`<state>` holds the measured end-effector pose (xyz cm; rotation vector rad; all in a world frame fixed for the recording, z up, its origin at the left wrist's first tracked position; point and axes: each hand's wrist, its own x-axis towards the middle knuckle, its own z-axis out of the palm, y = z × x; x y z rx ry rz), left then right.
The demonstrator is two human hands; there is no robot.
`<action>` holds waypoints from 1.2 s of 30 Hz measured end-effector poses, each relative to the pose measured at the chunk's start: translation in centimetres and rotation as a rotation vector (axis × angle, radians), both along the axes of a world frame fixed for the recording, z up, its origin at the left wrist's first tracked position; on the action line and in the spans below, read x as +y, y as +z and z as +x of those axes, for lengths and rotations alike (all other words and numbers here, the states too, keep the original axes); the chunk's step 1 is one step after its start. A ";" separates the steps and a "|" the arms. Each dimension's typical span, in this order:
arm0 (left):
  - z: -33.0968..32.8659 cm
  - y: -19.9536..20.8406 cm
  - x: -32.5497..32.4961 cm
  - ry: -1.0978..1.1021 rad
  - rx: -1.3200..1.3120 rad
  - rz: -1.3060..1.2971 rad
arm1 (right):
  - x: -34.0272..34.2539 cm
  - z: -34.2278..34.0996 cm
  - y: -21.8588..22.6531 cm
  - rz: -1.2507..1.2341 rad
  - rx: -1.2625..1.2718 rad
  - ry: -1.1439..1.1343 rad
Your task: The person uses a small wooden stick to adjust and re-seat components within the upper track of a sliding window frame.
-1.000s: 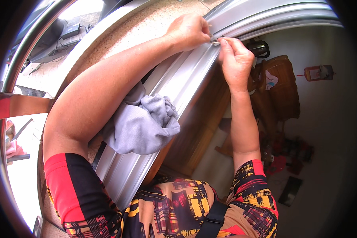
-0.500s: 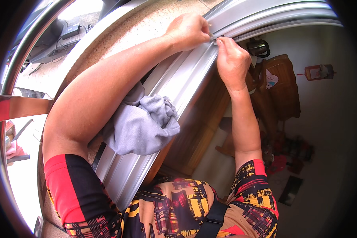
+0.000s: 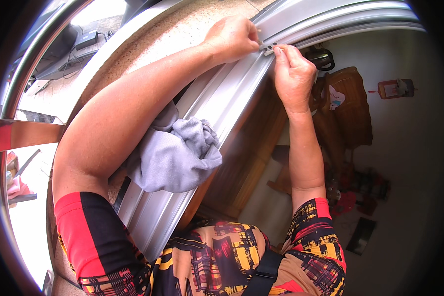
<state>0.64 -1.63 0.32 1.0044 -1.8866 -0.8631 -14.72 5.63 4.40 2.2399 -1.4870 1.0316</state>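
Note:
Bent over a silver metal window track (image 3: pixel 232 91), both my hands are close together near its far end. My left hand (image 3: pixel 233 38) is closed with its fingertips pinched above the track; what they grip, if anything, is hidden. With thumb and forefinger my right hand (image 3: pixel 295 75) pinches a small pale piece with dark spots (image 3: pixel 268 49), which lies in the gap between the hands. Its kind is too small to make out. Below my left forearm a crumpled grey cloth (image 3: pixel 175 160) is draped over the track, touched by neither hand.
A speckled stone ledge (image 3: pixel 148 59) runs along the left, with a metal rail (image 3: pixel 22 74) beyond it. Right of the track are a wooden chair (image 3: pixel 350 106), a dark kettle-like object (image 3: pixel 321 58) and a red-framed hanging item (image 3: pixel 397 89) by the wall.
My right hand has shifted slightly to the right, away from the left. More of the small spotted piece now shows between them. The left hand and the cloth have hardly moved.

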 end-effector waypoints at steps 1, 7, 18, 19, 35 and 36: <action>0.0 0.0 0.0 0.000 0.004 -0.002 | -0.2 -0.1 -0.2 -0.028 0.024 0.008; 0.1 -0.1 0.0 0.005 0.000 -0.010 | -0.2 0.0 -0.9 -0.004 0.096 0.010; 0.2 -0.1 0.0 0.006 -0.011 -0.009 | 1.3 0.0 -0.6 0.053 -0.117 0.093; 0.2 -0.2 0.0 0.005 -0.004 -0.011 | 1.4 -0.2 -0.7 0.015 -0.049 0.097; 0.2 -0.4 -0.2 -0.017 -0.004 0.007 | 1.9 -0.8 -0.6 -0.048 0.377 0.105; 0.2 -0.4 -0.1 -0.017 -0.007 0.007 | 1.9 -0.9 -0.6 -0.036 0.376 0.106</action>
